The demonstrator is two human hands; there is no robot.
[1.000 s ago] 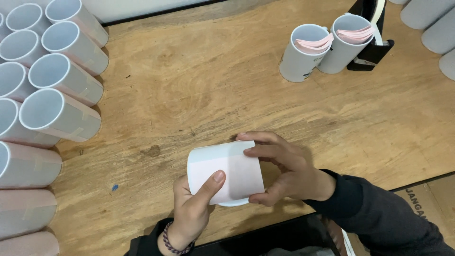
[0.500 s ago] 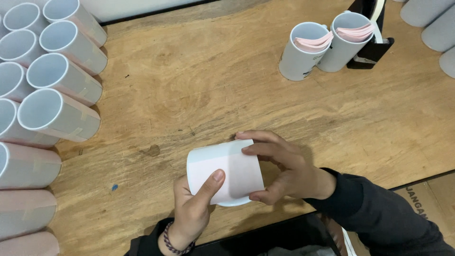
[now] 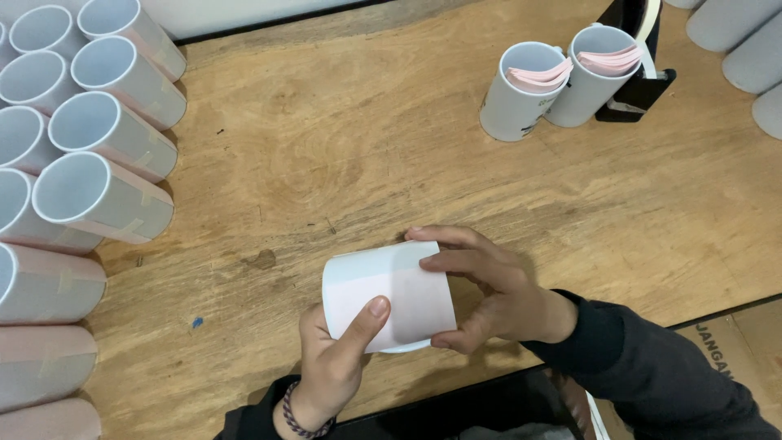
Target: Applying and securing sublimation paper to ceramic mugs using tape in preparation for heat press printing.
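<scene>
Left hand (image 3: pixel 338 358): comes up from the 6 o'clock edge, palm turned in toward the body's midline, fingers curled out of sight.
Left thumb: stretched toward 1 o'clock, tip pressed flat, nail facing the camera.
Left wrist: bent slightly back, a dark beaded band around it, a dark cuff just below.
Right hand (image 3: pixel 489 289): enters from 4 o'clock, back of the hand up, knuckles raised.
Right fingers (image 3: pixel 444 262): two long fingers reach toward 9 o'clock, laid flat one above the other; the thumb hooks under at 7 o'clock.
Right arm: dark sleeve runs off toward the 4 o'clock corner.
Spacing: hands close, thumbs near each other, not touching.
</scene>
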